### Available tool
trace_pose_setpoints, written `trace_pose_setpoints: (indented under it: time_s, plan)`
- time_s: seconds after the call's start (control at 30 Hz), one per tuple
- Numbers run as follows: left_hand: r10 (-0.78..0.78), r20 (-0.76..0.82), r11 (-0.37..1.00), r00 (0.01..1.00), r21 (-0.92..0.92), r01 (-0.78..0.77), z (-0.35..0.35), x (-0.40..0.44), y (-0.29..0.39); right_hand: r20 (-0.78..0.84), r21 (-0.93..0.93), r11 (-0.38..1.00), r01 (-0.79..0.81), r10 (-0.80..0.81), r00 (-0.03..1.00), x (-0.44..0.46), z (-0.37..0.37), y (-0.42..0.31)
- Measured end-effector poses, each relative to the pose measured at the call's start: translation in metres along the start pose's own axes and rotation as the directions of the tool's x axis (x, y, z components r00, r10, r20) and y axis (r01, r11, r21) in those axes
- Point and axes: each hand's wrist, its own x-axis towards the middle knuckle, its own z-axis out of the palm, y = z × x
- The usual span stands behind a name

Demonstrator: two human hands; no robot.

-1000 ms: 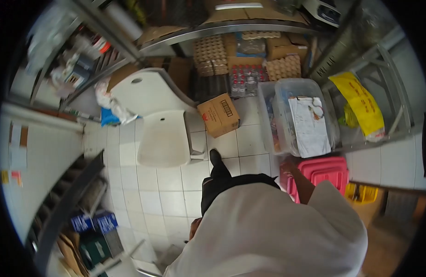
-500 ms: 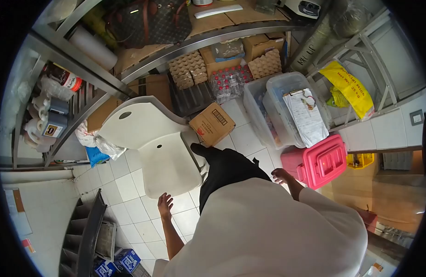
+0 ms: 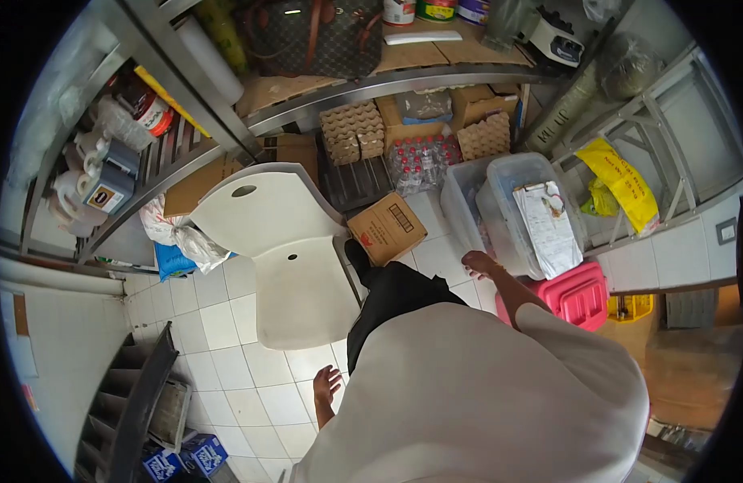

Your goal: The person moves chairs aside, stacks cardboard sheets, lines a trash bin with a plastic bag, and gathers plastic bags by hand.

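My left hand [image 3: 327,385] hangs over the tiled floor, just below the front edge of the white chair [image 3: 299,302], its fingers apart and nothing in it. On the other side, my right hand [image 3: 478,264] is held beside the clear plastic bins [image 3: 500,225], left of the pink lidded box [image 3: 577,296]. Its fingers are loosely bent and apart, with nothing seen in them. A brown cardboard box [image 3: 388,229] stands on the floor between the chair and the bins, by my foot. Papers on a clipboard [image 3: 547,229] lie on top of the bins.
Bottled water [image 3: 420,165] and egg trays [image 3: 484,137] sit under the metal shelf [image 3: 404,78]. A stepladder [image 3: 669,153] with a yellow sack [image 3: 621,181] stands at right. On the left are a rack with jugs [image 3: 106,189] and a dark stepped frame [image 3: 130,402].
The view has shifted. My left hand, hidden or partly seen at first, came into view and is now lower, farther from the chair seat. My right hand has moved up from the pink box.
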Motion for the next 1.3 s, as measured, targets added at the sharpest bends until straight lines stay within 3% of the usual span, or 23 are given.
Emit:
trace_pose_setpoints:
  time_s: [0.17,0.27,0.33,0.37,0.47,0.73,0.83,0.9,0.93,1.0,1.03,1.07,1.1,1.13,1.2,1.23,1.3]
  plan:
    - [-0.022,-0.071,0.97,0.997,-0.243,0.004,-0.006,0.004,-0.073,-0.001,-0.345,0.938,-0.035,0.036,0.999,0.011,-0.026,-0.032]
    - [-0.034,-0.057,0.95,0.998,-0.313,0.014,0.005,0.007,-0.122,-0.025,-0.362,0.93,-0.067,0.062,0.998,0.024,-0.052,-0.051]
    - [0.119,-0.04,0.915,0.992,-0.383,-0.125,0.001,0.061,-0.215,-0.035,-0.36,0.932,-0.037,0.026,0.999,0.026,-0.057,-0.064]
    - [0.145,-0.043,0.918,0.988,-0.367,-0.151,0.004,0.069,-0.229,-0.066,-0.36,0.932,-0.048,0.026,0.997,0.019,-0.058,-0.077]
    - [0.139,-0.028,0.936,0.99,-0.322,-0.141,0.023,0.075,-0.234,-0.11,-0.38,0.924,-0.049,0.008,0.994,0.023,-0.053,-0.098]
    - [0.232,0.015,0.92,0.973,-0.328,-0.215,0.02,0.105,-0.225,-0.012,-0.529,0.849,0.02,-0.031,0.999,0.046,-0.044,-0.128]
    - [0.216,-0.072,0.956,0.974,-0.19,-0.225,0.023,0.017,-0.124,0.023,-0.676,0.737,0.01,0.008,1.0,0.071,-0.029,-0.163]
    - [0.13,-0.144,0.961,0.981,-0.224,-0.16,0.028,-0.024,-0.078,0.138,-0.661,0.709,0.245,-0.206,0.969,0.059,0.009,-0.217]
    - [0.137,-0.155,0.961,0.978,-0.218,-0.169,0.022,-0.014,-0.089,0.199,-0.621,0.691,0.37,-0.318,0.927,0.046,0.031,-0.249]
    - [0.277,-0.138,0.893,0.951,-0.328,-0.308,0.0,0.014,-0.138,0.26,-0.613,0.392,0.686,-0.72,0.644,0.135,0.093,-0.288]
    - [0.312,-0.139,0.876,0.94,-0.34,-0.341,-0.004,0.007,-0.145,0.225,-0.484,0.557,0.675,-0.666,0.711,0.087,0.117,-0.326]
    - [0.305,-0.17,0.871,0.937,-0.348,-0.346,-0.004,-0.006,-0.143,0.167,-0.467,0.524,0.712,-0.739,0.653,0.063,0.145,-0.353]
    - [0.219,-0.179,0.959,0.959,-0.143,-0.246,-0.001,-0.022,-0.136,0.109,-0.453,0.483,0.75,-0.805,0.584,0.047,0.167,-0.378]
    - [0.175,-0.213,0.975,0.961,-0.102,-0.2,0.003,-0.036,-0.136,0.102,-0.464,0.443,0.767,-0.833,0.543,0.032,0.184,-0.399]
    - [0.084,-0.278,0.995,0.957,-0.031,-0.096,0.011,-0.061,-0.142,-0.14,-0.449,0.382,0.808,-0.923,0.359,0.017,0.214,-0.423]
    - [0.099,-0.267,0.994,0.959,-0.014,-0.107,0.016,-0.072,-0.146,-0.118,-0.439,0.37,0.819,-0.927,0.355,0.013,0.217,-0.431]
    - [0.102,-0.284,0.992,0.953,-0.043,-0.119,0.032,-0.084,-0.147,-0.042,-0.397,0.492,0.775,-0.853,0.52,0.014,0.212,-0.452]
